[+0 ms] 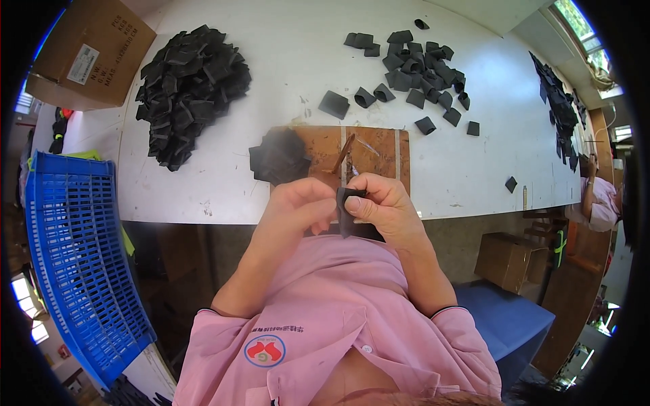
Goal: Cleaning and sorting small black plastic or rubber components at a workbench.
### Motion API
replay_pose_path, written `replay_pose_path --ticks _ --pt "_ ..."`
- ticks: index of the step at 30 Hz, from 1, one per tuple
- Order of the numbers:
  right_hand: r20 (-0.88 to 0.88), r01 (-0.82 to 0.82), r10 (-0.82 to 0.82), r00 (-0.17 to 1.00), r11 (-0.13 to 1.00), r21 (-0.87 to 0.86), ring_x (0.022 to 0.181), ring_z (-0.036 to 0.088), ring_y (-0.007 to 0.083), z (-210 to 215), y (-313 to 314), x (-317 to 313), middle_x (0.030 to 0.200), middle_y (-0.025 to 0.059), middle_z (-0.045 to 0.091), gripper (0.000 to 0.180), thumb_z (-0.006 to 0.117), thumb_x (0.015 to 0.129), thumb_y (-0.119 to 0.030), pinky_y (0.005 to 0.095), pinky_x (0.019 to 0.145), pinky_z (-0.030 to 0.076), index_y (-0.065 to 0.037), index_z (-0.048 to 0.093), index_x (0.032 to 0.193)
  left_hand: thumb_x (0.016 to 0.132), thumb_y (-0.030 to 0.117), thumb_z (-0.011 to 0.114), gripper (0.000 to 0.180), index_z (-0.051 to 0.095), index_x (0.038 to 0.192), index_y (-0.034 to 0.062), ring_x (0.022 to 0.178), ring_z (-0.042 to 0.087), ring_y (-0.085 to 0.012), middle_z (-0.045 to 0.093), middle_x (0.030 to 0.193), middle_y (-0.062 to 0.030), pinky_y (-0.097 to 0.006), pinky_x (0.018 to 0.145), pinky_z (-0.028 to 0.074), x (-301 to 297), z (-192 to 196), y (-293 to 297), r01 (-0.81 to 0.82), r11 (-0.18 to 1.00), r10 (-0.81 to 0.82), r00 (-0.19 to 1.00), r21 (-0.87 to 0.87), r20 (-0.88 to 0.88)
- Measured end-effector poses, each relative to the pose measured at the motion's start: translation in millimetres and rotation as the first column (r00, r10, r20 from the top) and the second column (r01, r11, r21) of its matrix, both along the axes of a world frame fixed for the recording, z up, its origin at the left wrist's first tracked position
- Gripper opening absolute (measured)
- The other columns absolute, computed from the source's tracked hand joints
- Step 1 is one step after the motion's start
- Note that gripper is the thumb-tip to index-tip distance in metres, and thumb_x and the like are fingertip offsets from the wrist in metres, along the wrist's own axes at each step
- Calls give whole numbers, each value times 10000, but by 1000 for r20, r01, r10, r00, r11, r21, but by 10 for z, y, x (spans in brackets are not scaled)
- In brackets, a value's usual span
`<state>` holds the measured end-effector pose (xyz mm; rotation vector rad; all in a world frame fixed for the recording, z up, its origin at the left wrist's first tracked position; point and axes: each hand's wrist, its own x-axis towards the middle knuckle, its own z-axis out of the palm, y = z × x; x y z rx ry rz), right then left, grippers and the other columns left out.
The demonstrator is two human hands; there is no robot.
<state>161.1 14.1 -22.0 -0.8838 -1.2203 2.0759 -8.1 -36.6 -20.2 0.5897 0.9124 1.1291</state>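
Observation:
In front of my chest, at the table's near edge, a small folded black fabric piece [345, 215] stands upright between my hands. My right hand [387, 208] pinches its upper right side between thumb and fingers. The curled fingers of my left hand [296, 211] close at its left edge, partly hiding one another. Just beyond lies a worn brown board [382, 157] with a thin brown tool [344, 153] and a pen-like white item [354, 170] on it. A stack of black pieces [279, 157] covers the board's left end.
A large heap of black pieces [193, 84] is at the far left, beside a cardboard box [95, 54]. Looped black pieces [423, 71] lie scattered at far right. A blue plastic crate [84, 257] stands left, a blue stool [504, 321] right. Another person [599, 203] is at far right.

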Motion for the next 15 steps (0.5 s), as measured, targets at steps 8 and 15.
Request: replay_pose_path --ticks 8,15 --pt "-12 -56 56 998 998 -21 659 473 25 -72 7 10 745 -13 536 120 605 796 -98 167 573 403 0 556 847 736 80 596 41 593 746 41 519 477 -39 579 641 -5 -158 483 362 -43 -21 3 76 993 -80 996 -88 -45" --pt "274 92 -508 817 584 807 640 532 132 21 -101 -114 809 58 519 218 667 728 -140 233 524 434 0 564 860 783 57 608 76 559 781 -1 527 434 -34 509 613 12 -156 482 345 119 -13 -44 -211 964 248 932 160 -263"
